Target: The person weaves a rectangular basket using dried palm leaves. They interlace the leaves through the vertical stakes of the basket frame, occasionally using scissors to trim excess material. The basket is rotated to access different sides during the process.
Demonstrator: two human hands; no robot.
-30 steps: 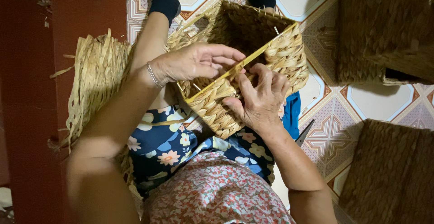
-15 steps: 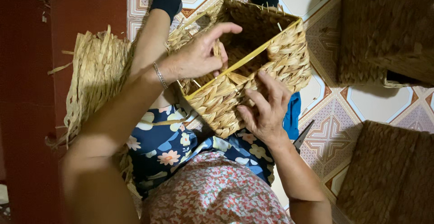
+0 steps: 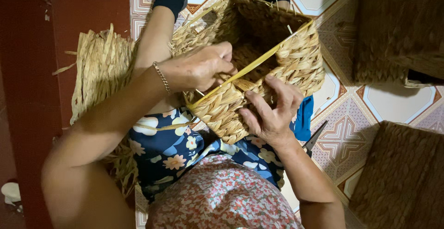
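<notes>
Both hands are working on a woven straw basket (image 3: 273, 67) resting on the person's lap. Left hand (image 3: 199, 67), wrist wearing a thin bracelet (image 3: 162, 77), is reaching over the near rim with fingers curled, pinching strands at the edge. Right hand (image 3: 270, 111) is gripping the basket's near wall from outside, fingers spread over the plaited weave. A yellow strip (image 3: 249, 67) is running along the rim. Loose straw (image 3: 99, 72) is lying left; scissors (image 3: 317, 136) and darker woven baskets (image 3: 402, 178) are lying on the tiled floor (image 3: 344, 95).
</notes>
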